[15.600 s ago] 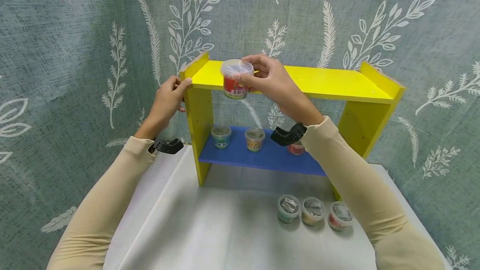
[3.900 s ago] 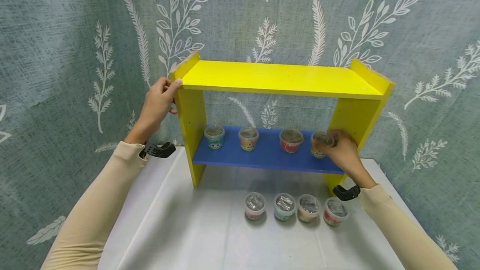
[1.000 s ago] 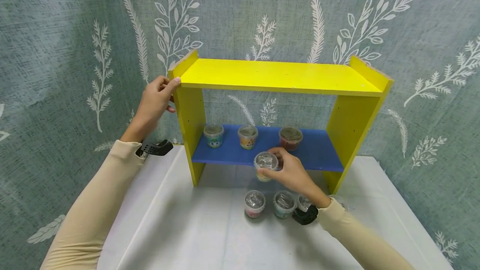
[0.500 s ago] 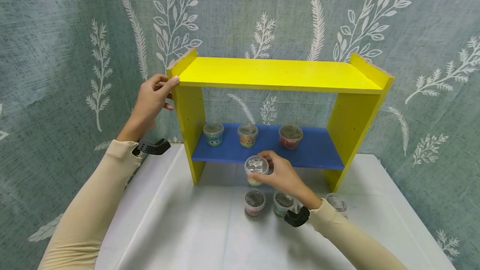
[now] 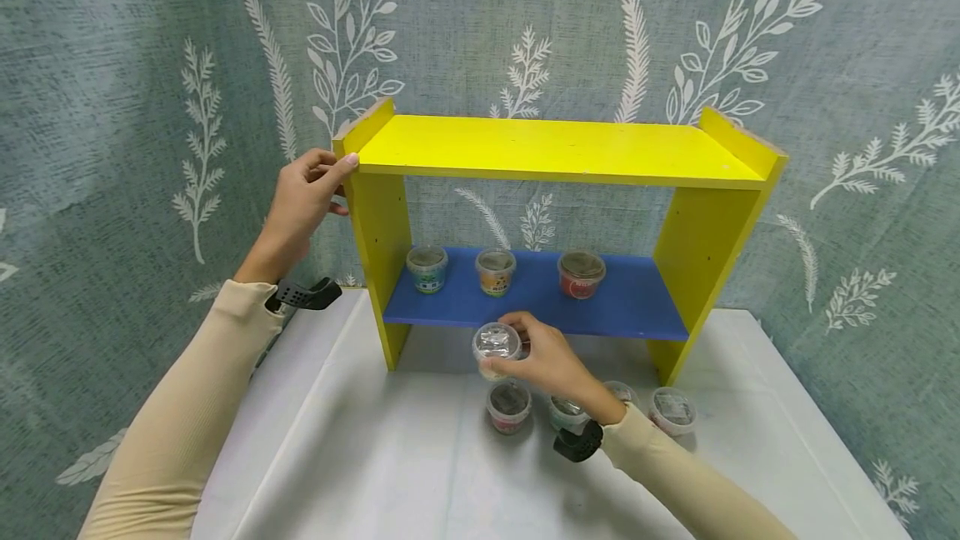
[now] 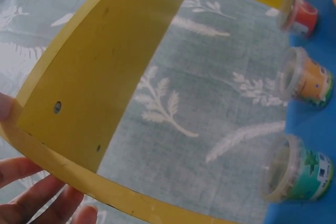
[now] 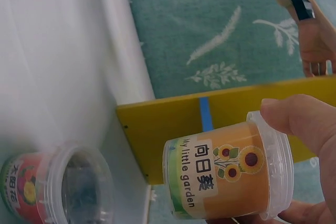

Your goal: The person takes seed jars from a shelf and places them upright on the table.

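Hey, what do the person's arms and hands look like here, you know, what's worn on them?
The left sleeve and right sleeve are long, close-fitting and beige. A black strap sits at each wrist: the left strap has small holes, as does the right strap. No gloves or cables show.

Reader: Which parts are obscured in the head view?

Author: The green tub, partly behind the black wristband; the tub beside it, its lower part behind the right sleeve; print on the shelf tubs, too small to read.

Reader: And in the wrist views?

Author: Left: left hand, cut by the left and lower edges. Right: red tub, truncated by the lower edge; fingers of the right hand, partly hidden behind the sunflower tub.
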`<state>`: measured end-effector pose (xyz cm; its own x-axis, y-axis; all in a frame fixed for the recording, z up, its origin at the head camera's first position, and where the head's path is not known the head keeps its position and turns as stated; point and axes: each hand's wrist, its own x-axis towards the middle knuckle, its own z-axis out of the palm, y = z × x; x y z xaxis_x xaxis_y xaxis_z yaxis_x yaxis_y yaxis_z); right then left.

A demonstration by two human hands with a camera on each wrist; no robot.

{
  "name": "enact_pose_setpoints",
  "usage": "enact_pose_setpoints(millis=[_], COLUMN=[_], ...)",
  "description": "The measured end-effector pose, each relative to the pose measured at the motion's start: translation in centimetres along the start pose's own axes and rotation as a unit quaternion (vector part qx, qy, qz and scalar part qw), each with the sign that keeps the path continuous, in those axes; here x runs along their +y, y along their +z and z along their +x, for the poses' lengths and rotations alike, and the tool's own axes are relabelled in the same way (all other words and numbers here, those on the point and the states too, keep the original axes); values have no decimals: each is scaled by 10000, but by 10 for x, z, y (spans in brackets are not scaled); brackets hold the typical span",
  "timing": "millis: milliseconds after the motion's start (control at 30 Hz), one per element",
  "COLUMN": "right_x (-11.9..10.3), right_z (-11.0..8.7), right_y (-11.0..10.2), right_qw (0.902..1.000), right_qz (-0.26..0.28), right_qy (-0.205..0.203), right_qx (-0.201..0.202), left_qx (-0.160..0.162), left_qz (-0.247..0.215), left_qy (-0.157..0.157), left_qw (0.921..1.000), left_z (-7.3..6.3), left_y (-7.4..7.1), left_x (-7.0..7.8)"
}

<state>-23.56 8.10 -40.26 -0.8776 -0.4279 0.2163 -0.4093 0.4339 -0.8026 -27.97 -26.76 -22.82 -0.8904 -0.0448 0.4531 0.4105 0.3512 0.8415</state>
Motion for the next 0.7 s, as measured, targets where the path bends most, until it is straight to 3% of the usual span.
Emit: enact_pose_setpoints(millis=[700], right_x=[7], right_z=[2], right_y=[34], right_qw=[9990], right_qz=[197], right_qy=[-117], right_qx=[-384], left_qx=[50], left_qz=[-1], left_qy=[-10], left_qw=[10000], left_z=[2], left_y=[1], left_x=[-2])
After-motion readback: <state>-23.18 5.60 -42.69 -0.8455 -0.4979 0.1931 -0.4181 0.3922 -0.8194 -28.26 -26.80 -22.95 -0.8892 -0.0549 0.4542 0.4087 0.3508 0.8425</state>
